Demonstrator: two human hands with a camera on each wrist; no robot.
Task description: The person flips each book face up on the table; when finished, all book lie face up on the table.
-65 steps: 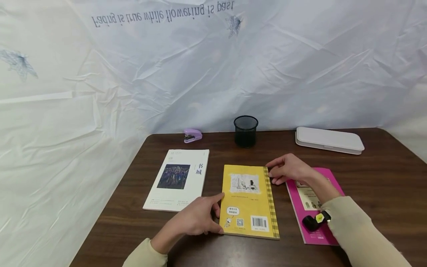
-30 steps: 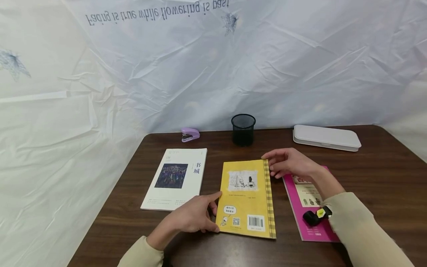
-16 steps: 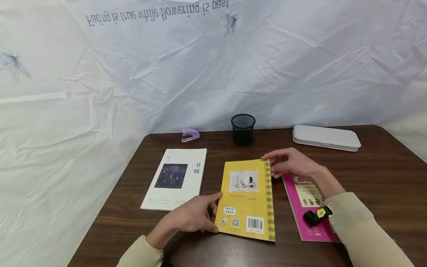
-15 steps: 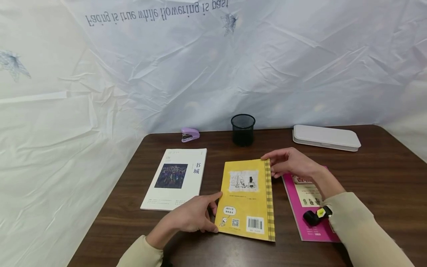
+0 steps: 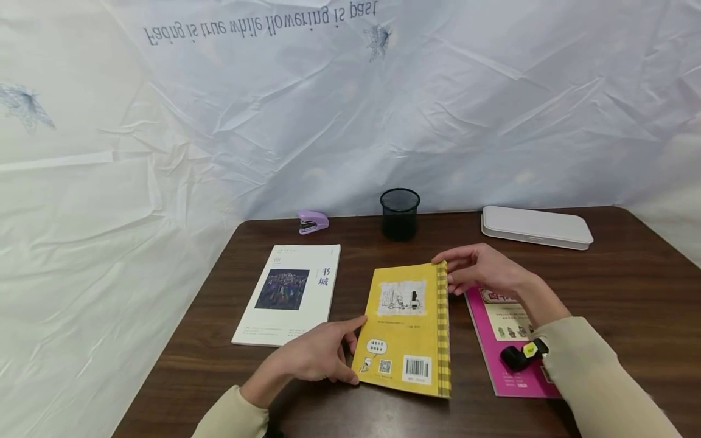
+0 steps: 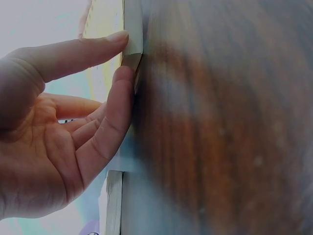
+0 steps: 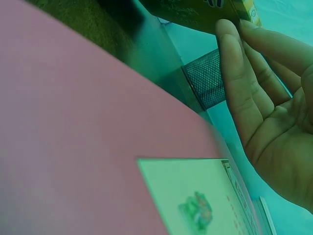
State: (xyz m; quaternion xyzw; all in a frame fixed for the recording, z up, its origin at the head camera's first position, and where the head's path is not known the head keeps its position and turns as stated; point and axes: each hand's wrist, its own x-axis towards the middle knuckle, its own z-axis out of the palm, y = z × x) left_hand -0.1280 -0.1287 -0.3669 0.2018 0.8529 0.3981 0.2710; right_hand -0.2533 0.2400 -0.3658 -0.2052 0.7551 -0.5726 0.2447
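A yellow paperback book [image 5: 405, 328], back cover up with a barcode and a cartoon, lies mid-table between my hands. Its checked spine side is tipped up off the table, while the left edge stays low. My right hand [image 5: 487, 271] pinches the top of the spine between thumb and fingers; the right wrist view shows the fingertips at that corner of the book [image 7: 193, 12]. Thumb and fingers of my left hand [image 5: 317, 353] hold the lower left edge. In the left wrist view, the thumb is against the page edge of the book [image 6: 133, 29].
A white magazine [image 5: 323, 298] lies left of the yellow book. To the right, a pink book [image 5: 493, 353] is partly covered by my right forearm. Along the back stand a purple stapler [image 5: 314, 220], a black mesh pen cup [image 5: 400, 222] and a white case [image 5: 537, 226].
The book lay flat at first. Its spine side has since risen and tilted, lifted by my right hand, and its top has shifted slightly right. My left hand keeps its place at the lower left edge.
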